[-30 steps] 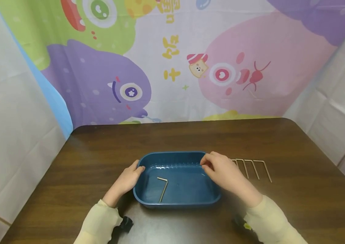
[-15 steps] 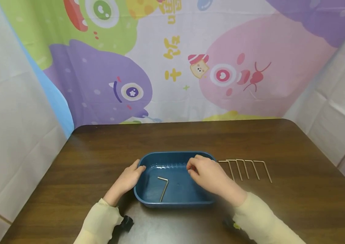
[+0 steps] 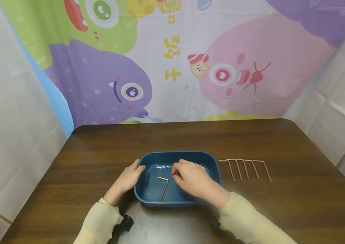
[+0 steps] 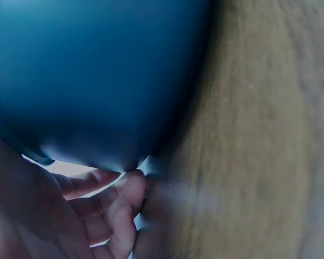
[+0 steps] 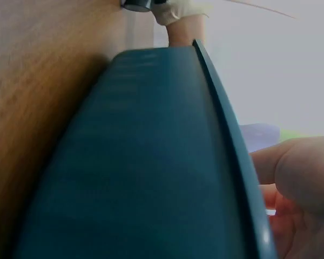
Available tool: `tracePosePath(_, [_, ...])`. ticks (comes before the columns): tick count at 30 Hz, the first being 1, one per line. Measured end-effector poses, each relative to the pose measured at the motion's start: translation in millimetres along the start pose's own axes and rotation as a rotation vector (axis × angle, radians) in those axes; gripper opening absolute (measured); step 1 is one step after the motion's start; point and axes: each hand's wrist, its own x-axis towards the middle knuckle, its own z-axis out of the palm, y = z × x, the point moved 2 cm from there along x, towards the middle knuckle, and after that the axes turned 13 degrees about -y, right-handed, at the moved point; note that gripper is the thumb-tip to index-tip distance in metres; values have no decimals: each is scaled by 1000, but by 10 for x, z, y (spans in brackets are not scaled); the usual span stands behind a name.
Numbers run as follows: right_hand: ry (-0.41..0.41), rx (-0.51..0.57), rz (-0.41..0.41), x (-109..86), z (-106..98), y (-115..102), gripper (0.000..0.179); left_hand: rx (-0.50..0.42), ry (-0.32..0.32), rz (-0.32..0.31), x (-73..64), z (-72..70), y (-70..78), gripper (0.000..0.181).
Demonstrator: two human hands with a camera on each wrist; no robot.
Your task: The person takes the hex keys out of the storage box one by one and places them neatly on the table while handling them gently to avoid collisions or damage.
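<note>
My left hand (image 3: 129, 177) grips the left end of a deep blue plastic tray (image 3: 216, 166), thumb over its rim and fingers outside against the wall. Those fingers (image 4: 130, 190) curl beneath the tray's outer side in the left wrist view. A single L-shaped hex key (image 3: 164, 189) lies on the tray floor, left of centre. Over the tray, just right of that key and apart from it, hovers my right hand (image 3: 193, 179) with loosely bent fingers; nothing shows in it. In the right wrist view, the tray's wall (image 5: 146, 145) partly hides this hand.
Several more hex keys (image 3: 238, 170) lie in a staggered row on the brown wooden table (image 3: 99, 145), to the right of the tray. A cartoon-printed cloth (image 3: 178, 98) hangs behind the table, with pale panels on both sides.
My right hand has moved left from the tray's right rim to above its middle, uncovering the row of hex keys. The left hand, the tray and the key inside stay about where they were.
</note>
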Motion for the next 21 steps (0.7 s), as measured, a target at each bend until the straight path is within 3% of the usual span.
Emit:
tracePosePath(16, [19, -43, 23, 157, 218, -251, 8, 4, 3, 0, 6, 9, 8, 54])
tracePosePath(21, [-42, -76, 7, 178, 250, -289, 9, 14, 25, 11, 7, 10, 3, 49])
